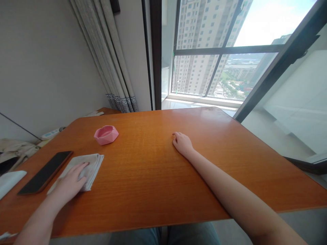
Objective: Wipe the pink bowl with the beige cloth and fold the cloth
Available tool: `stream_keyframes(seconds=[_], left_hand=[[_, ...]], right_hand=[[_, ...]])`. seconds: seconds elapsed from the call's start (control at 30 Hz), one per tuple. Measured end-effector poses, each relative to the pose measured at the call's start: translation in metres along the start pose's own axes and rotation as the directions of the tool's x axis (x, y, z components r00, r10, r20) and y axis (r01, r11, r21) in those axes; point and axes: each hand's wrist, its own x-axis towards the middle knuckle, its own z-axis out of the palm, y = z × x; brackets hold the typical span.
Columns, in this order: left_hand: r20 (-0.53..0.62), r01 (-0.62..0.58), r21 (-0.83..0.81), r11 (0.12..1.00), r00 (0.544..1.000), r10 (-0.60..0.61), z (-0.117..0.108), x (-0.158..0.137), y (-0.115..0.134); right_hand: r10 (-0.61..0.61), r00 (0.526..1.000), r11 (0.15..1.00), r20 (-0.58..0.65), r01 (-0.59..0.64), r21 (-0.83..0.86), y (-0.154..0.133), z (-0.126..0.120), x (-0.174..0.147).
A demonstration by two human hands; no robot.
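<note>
My left hand (73, 180) lies with its fingers stretched over a folded light grey cloth (93, 166) on the wooden table (143, 177). The cloth is flat and in several layers. Near the middle of the table, my right hand (183, 144) rests on the bare wood with its fingers loosely curled in, and nothing shows in them. Left of the cloth lies a flat black slab with a brown edge (48, 172). Beyond the cloth stands a pink faceted bowl (106, 135), resembling an ashtray, apart from both hands.
A white sheet-like thing (10, 182) lies at the table's left edge. Past that edge are a white power strip (51, 133) and some beige fabric (15, 149). A grey curtain (112, 58) hangs behind the table, beside a dark-framed window (222, 51).
</note>
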Motion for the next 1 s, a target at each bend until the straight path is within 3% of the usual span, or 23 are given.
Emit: stream_keyframes(seconds=[0.03,0.1,0.13,0.2,0.27,0.37,0.43,0.53,0.7,0.9,1.0], left_hand=[[0.022,-0.027,0.002,1.0,0.999,0.027,-0.004,-0.002,0.014],[-0.052,-0.059,0.007,0.998,0.997,0.06,-0.013,-0.009,0.057],[-0.07,-0.179,-0.034,0.983,0.982,0.177,-0.018,-0.013,0.084],[0.006,-0.354,-0.162,0.921,0.933,0.36,-0.026,-0.019,0.145],[0.125,-0.453,-0.287,0.844,0.856,0.502,-0.027,-0.018,0.205],[0.062,-0.633,-0.433,0.641,0.689,0.722,-0.014,-0.003,0.276],[-0.008,-0.624,-0.445,0.642,0.72,0.694,0.0,0.01,0.304],[-0.027,-0.601,-0.406,0.689,0.761,0.648,0.02,0.023,0.32],[-0.045,-0.617,-0.383,0.688,0.756,0.653,0.033,0.021,0.317],[-0.082,-0.662,-0.419,0.621,0.709,0.7,0.032,0.022,0.313],[-0.081,-0.688,-0.477,0.547,0.655,0.752,0.029,0.024,0.308]], right_hand=[[-0.009,1.0,1.0,-0.003,0.009,-0.018,-0.001,0.0,0.0],[-0.05,0.999,0.998,-0.009,0.05,-0.034,-0.005,0.0,-0.002],[-0.089,0.996,0.996,-0.008,0.089,-0.027,-0.007,-0.001,-0.004],[-0.197,0.98,0.98,0.007,0.197,0.028,-0.012,-0.003,-0.007],[-0.294,0.955,0.95,0.033,0.289,0.115,-0.017,-0.004,-0.011],[-0.296,0.953,0.935,0.055,0.278,0.219,-0.019,-0.004,-0.013],[-0.245,0.968,0.938,0.051,0.224,0.264,-0.018,-0.002,-0.011],[-0.208,0.977,0.934,0.047,0.184,0.306,-0.016,0.0,-0.008],[-0.161,0.985,0.953,0.054,0.142,0.266,-0.017,0.001,-0.005],[-0.193,0.98,0.947,0.045,0.174,0.269,-0.018,0.0,-0.006],[-0.192,0.98,0.945,0.043,0.173,0.276,-0.017,0.0,-0.006]])
